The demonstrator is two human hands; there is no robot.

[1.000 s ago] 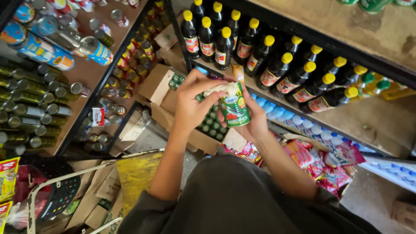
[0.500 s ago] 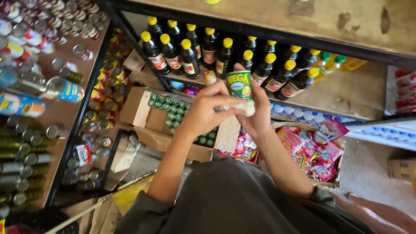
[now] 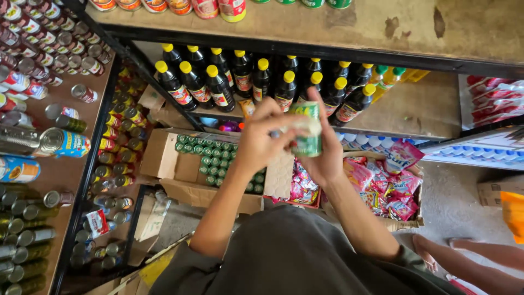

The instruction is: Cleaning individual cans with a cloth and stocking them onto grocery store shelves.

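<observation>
Near the middle of the frame, both hands meet around a small green can (image 3: 307,131), held up in front of a row of dark bottles with yellow caps (image 3: 240,82). The right hand (image 3: 327,150) has its grip closed around the can from behind and below, with one finger stretched up along the can's right side. The left hand (image 3: 262,139) comes in from the left, its grip closed on a pale cloth (image 3: 305,127) that it presses across the front of the can. The can stands roughly upright and is blurred, so its label cannot be made out.

The bottles stand on a wooden shelf (image 3: 415,106) that runs across the upper half of the frame; a few with green caps (image 3: 388,74) stand at the right end of the row. Below the hands, left of centre, an open cardboard box (image 3: 164,158) holds rows of green-topped tins (image 3: 213,158). To the right of it, another box (image 3: 406,221) is filled with pink and red sachets (image 3: 382,188). Along the left edge of the frame, further shelves carry many cans lying on their sides (image 3: 63,143). The person's grey shirt (image 3: 289,257) fills the bottom centre, and a bare foot in a sandal (image 3: 423,248) shows on the concrete floor (image 3: 453,202) at the lower right.
</observation>
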